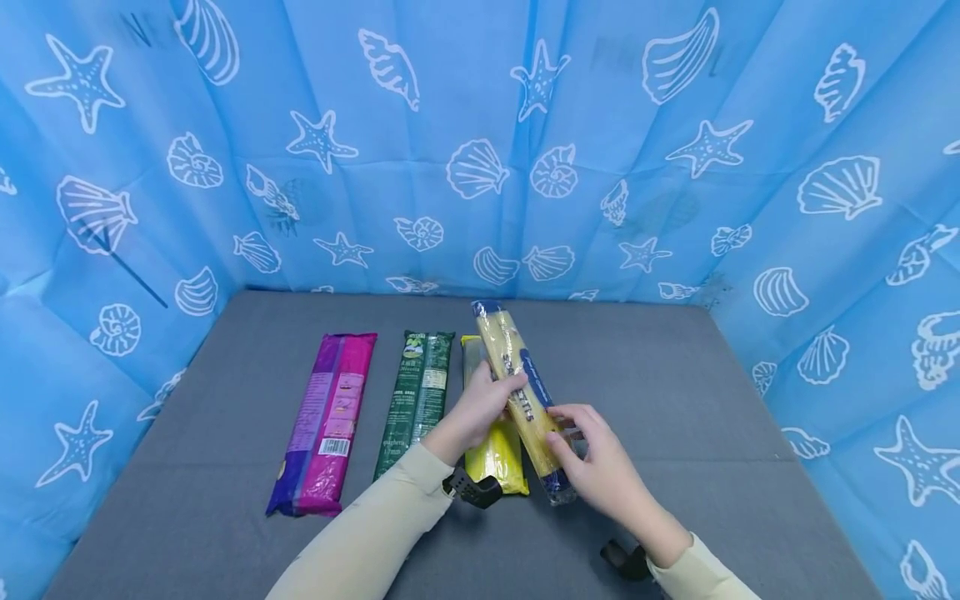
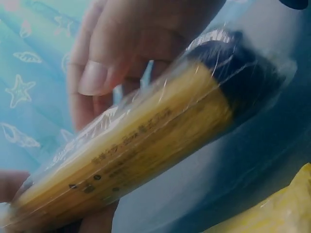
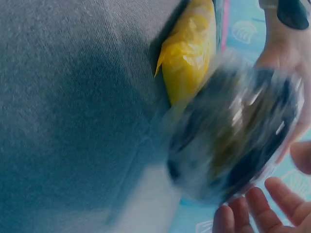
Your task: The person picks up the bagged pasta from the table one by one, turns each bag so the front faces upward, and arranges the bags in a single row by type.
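Held tilted over the table is a clear pack of spaghetti (image 1: 513, 375) with dark blue ends; it overlaps a yellow pack (image 1: 495, 458) in the head view. My left hand (image 1: 480, 404) grips it from the left around the middle, thumb across the front. At its lower right edge is my right hand (image 1: 596, 458), fingers loosely bent and fingertips right at the wrapper. The right wrist view shows the dark end of the spaghetti pack (image 3: 233, 131) blurred, with the right fingers (image 3: 260, 208) spread beside it. In the left wrist view the right thumb (image 2: 95, 77) is close above the pack.
A green spaghetti pack (image 1: 416, 392) lies left of the yellow one, partly behind the left forearm. Farther left lies a pink and purple pack (image 1: 326, 425). The grey table (image 1: 652, 367) is bordered by a blue curtain (image 1: 480, 108) with shell and starfish prints.
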A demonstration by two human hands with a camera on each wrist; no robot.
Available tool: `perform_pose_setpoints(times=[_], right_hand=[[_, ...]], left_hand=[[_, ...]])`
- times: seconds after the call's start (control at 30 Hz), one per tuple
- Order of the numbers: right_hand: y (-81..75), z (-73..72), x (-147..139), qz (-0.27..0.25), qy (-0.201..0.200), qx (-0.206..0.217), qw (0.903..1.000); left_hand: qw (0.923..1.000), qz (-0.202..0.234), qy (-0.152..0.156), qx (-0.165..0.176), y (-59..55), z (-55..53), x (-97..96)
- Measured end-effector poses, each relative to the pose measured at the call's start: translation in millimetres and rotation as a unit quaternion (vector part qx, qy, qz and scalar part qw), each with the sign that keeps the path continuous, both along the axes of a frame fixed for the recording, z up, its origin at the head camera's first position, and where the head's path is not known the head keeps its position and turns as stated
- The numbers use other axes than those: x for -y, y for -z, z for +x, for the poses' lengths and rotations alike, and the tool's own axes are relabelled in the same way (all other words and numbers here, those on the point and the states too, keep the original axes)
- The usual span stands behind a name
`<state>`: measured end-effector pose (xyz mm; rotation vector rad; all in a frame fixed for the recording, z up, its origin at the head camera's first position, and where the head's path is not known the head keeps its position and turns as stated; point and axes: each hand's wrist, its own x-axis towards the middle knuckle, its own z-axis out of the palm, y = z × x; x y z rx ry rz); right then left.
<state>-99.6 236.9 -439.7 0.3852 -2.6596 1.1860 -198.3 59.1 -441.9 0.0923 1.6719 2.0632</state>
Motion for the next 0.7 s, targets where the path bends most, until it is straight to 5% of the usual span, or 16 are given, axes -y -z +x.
perform_pose_setpoints(times=[0.1, 0.17, 0.33, 0.47, 0.57, 0.7], right_hand=[[-0.3, -3.5, -5, -0.071, 0.028, 0.079, 0.9939], [0.1, -5.6, -8, -0.121, 0.040, 0.142, 0.9816], [3.0, -8.9, -13, -0.256, 0.012, 0.290, 0.9221], [7.8, -10.5, -17, -0.316, -0.052, 0.352, 0.8794], [10.9, -10.9, -18, -0.333, -0.072, 0.359, 0.8689], [12.2, -10.2, -15, -0.342, -0.053, 0.341, 0.8741]], left_hand=[[0.9996, 0.019, 0.020, 0.009, -1.8, -1.2, 1.5], [0.9990, 0.023, 0.033, 0.018, -3.1, -1.3, 2.5], [0.9976, 0.024, 0.060, 0.026, -2.4, -0.9, 3.3], [0.9968, 0.033, 0.070, 0.019, -0.3, -0.6, 2.6], [0.9973, 0.033, 0.064, 0.016, 2.4, -0.4, 1.7], [0.9982, 0.027, 0.052, 0.009, 4.5, 0.8, 0.8]])
